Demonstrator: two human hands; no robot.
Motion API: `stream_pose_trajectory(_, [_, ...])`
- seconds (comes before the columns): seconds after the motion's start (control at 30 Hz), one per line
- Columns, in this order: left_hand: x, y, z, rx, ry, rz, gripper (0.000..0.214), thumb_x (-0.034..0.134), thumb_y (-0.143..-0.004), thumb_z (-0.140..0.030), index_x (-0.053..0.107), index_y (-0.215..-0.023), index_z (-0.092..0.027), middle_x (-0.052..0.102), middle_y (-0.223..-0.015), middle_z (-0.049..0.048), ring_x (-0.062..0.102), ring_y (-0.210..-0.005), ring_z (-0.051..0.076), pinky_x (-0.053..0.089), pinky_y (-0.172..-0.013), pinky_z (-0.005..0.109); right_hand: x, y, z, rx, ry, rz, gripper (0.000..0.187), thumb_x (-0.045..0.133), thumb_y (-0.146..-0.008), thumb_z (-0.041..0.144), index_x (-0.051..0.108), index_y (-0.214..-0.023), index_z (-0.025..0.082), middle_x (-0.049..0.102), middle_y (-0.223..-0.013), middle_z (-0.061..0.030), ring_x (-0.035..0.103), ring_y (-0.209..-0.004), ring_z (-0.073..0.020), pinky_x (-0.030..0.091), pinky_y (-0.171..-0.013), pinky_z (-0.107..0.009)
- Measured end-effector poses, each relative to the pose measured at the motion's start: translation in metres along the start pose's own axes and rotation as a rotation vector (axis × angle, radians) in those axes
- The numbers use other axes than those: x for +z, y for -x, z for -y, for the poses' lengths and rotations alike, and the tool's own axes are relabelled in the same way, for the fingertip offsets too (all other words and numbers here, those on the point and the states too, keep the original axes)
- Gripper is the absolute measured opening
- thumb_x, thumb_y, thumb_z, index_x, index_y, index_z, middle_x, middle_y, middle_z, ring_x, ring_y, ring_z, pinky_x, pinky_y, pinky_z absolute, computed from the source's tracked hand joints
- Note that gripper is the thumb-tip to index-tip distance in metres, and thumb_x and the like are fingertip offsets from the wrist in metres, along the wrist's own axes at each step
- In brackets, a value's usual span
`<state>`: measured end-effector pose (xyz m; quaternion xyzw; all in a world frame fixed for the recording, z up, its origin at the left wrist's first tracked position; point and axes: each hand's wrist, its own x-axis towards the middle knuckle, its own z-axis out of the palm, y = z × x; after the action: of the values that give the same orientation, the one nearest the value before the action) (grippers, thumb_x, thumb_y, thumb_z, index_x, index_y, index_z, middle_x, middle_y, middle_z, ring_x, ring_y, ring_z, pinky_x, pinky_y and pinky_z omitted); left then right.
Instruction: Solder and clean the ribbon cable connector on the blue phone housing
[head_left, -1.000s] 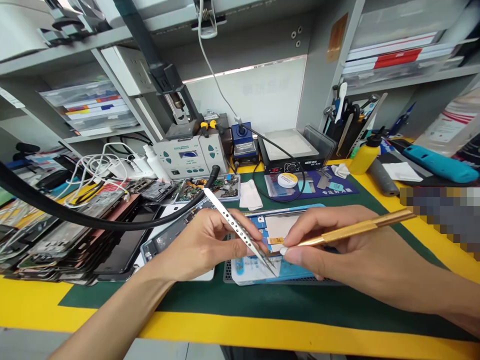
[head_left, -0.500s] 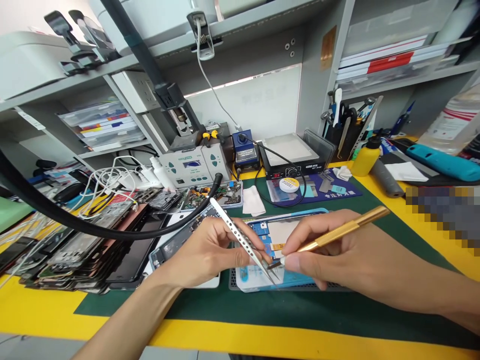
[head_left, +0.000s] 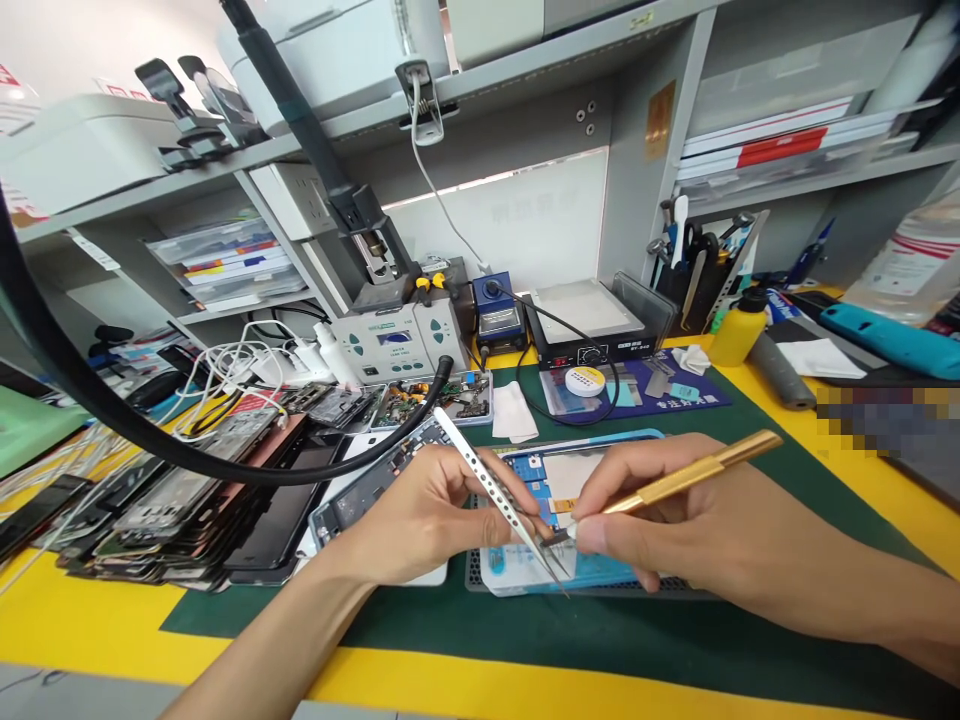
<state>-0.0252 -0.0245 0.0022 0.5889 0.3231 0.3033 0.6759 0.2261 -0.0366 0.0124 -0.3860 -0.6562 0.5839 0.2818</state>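
My left hand [head_left: 427, 510] is closed on silver tweezers [head_left: 491, 490], whose tips point down at an opened blue phone [head_left: 536, 470] lying on a dark grid pad [head_left: 480, 578]. My right hand [head_left: 675, 530] pinches a gold-handled tool [head_left: 697, 472], its tip meeting the tweezers' tips over the lower part of the phone near a small dark part. The orange flex strip [head_left: 564, 503] shows just above the tips. Both hands rest over the green mat [head_left: 570, 630].
A pile of phone frames and screens [head_left: 172, 500] lies at the left. Behind stand a soldering station [head_left: 394, 343], a blue unit [head_left: 501, 315], a hot plate [head_left: 585, 320], a yellow bottle [head_left: 736, 325] and a tool holder [head_left: 694, 265]. A thick black hose [head_left: 225, 462] arcs across the left side.
The view has shifted up and slightly right. Both hands stay over the phone, the tweezers' and gold tool's tips still meeting at the same spot.
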Motion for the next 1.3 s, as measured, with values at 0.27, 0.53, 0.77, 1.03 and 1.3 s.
stream_pose_trajectory(0.27, [-0.001, -0.001, 0.000, 0.006, 0.014, 0.014, 0.011, 0.086, -0.083, -0.019, 0.082, -0.093, -0.017, 0.083, -0.088, 0.0052, 0.077, -0.083, 0.014, 0.058, -0.074, 0.017, 0.001, 0.002, 0.001, 0.045, -0.003, 0.000, 0.012, 0.084, -0.082, 0.028, 0.074, -0.078, 0.023, 0.064, -0.065, 0.0071, 0.060, -0.055, -0.0069, 0.045, -0.051, -0.015])
stream_pose_trajectory(0.53, [0.000, -0.003, 0.001, 0.000, 0.013, -0.003, 0.013, 0.087, -0.081, -0.021, 0.082, -0.093, -0.018, 0.083, -0.088, 0.0056, 0.078, -0.084, 0.015, 0.060, -0.078, 0.020, -0.001, 0.001, -0.006, 0.012, 0.023, 0.017, 0.016, 0.081, -0.087, 0.036, 0.073, -0.081, 0.023, 0.063, -0.066, 0.0067, 0.059, -0.056, -0.0073, 0.044, -0.051, -0.016])
stream_pose_trajectory(0.77, [0.000, -0.002, 0.000, -0.005, 0.004, -0.014, 0.015, 0.089, -0.080, -0.023, 0.083, -0.092, -0.017, 0.083, -0.087, 0.0060, 0.077, -0.081, 0.014, 0.058, -0.071, 0.017, 0.000, 0.001, -0.009, -0.011, 0.104, 0.001, 0.018, 0.077, -0.090, 0.036, 0.072, -0.079, 0.022, 0.064, -0.068, 0.0051, 0.057, -0.059, -0.0089, 0.046, -0.052, -0.017])
stream_pose_trajectory(1.03, [0.000, -0.003, 0.000, -0.023, 0.023, -0.021, 0.014, 0.089, -0.079, -0.023, 0.082, -0.090, -0.017, 0.083, -0.086, 0.0069, 0.076, -0.078, 0.014, 0.058, -0.069, 0.017, -0.002, 0.003, -0.008, -0.008, 0.111, 0.028, 0.017, 0.076, -0.089, 0.034, 0.071, -0.080, 0.021, 0.063, -0.068, 0.0051, 0.059, -0.059, -0.0096, 0.045, -0.053, -0.018])
stream_pose_trajectory(1.3, [0.001, -0.001, -0.001, -0.036, 0.038, -0.017, 0.015, 0.090, -0.078, -0.022, 0.082, -0.090, -0.017, 0.083, -0.087, 0.0078, 0.077, -0.079, 0.015, 0.057, -0.068, 0.018, -0.003, 0.004, -0.004, 0.026, 0.070, 0.055, 0.012, 0.077, -0.087, 0.028, 0.071, -0.078, 0.021, 0.060, -0.065, 0.0056, 0.058, -0.059, -0.0103, 0.042, -0.053, -0.020])
